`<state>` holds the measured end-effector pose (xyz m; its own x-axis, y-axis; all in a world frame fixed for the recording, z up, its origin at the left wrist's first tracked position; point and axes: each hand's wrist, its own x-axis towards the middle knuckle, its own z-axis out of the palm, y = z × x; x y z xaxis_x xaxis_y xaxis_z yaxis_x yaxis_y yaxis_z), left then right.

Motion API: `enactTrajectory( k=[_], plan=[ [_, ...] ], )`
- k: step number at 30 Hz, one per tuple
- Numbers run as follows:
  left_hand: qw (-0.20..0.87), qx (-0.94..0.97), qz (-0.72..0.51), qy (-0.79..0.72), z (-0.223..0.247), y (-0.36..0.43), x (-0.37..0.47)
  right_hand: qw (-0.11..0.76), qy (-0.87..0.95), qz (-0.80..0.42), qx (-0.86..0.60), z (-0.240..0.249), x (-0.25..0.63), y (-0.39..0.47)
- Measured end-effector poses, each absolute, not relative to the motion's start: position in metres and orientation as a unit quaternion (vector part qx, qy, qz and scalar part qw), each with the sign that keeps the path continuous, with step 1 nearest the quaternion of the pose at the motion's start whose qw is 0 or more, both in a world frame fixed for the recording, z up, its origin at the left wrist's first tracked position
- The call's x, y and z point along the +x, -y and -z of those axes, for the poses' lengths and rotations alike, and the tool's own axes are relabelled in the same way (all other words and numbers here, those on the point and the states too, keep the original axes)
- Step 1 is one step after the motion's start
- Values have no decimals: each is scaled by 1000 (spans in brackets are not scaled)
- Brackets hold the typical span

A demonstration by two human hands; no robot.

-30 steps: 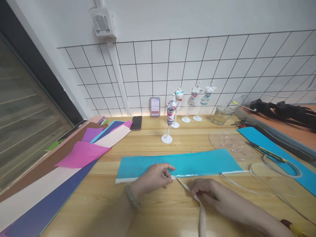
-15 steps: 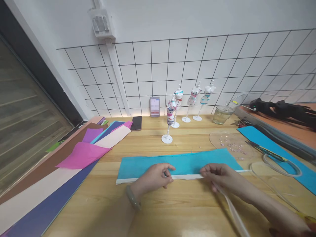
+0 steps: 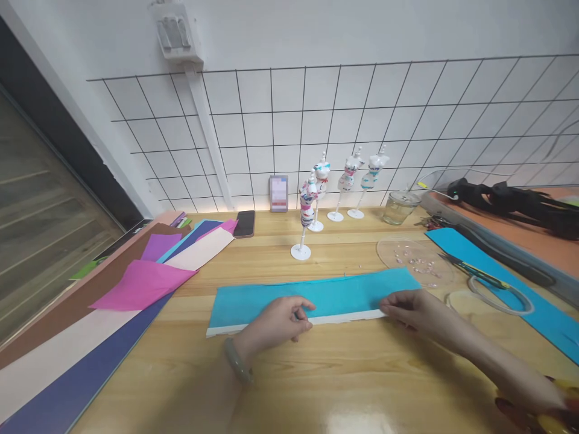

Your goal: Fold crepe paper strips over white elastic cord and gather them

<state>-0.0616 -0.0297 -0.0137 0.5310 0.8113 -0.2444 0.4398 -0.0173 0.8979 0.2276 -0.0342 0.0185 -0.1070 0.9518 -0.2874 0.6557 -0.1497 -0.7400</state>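
Note:
A blue rectangular sheet, which looks like thin fabric or crepe paper, lies flat on the table. Along its near edge runs a narrow white strip. My left hand rests over the lower middle of the sheet, thumb and index finger apart, with nothing visible between them. At the right end of the white strip is my right hand, its fingertips pinched together on the strip. That hand hides the sheet's lower right corner.
Small dress-form figures stand behind the sheet. Coloured sheets are piled at left. To the right lie a clear plate with small gems, scissors, a tape ring and a blue strip. A glass jar stands behind.
The long pale ribbon-like strip that hung from my right hand is gone from view. My right hand has shifted right along the white strip. The left hand stays by the sheet.

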Motion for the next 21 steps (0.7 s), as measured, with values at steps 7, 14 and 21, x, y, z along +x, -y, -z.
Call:
enactTrajectory(
  k=[7, 14, 21],
  plan=[
    [540, 692, -178, -445, 15, 29, -62, 157, 672, -291, -663, -5, 235, 31],
    [533, 693, -175, -453, 19, 28, -61, 182, 677, -270, -660, 8, 242, 39],
    [530, 694, -175, -455, 19, 27, -61, 201, 685, -235, -660, 3, 239, 56]
  ],
)
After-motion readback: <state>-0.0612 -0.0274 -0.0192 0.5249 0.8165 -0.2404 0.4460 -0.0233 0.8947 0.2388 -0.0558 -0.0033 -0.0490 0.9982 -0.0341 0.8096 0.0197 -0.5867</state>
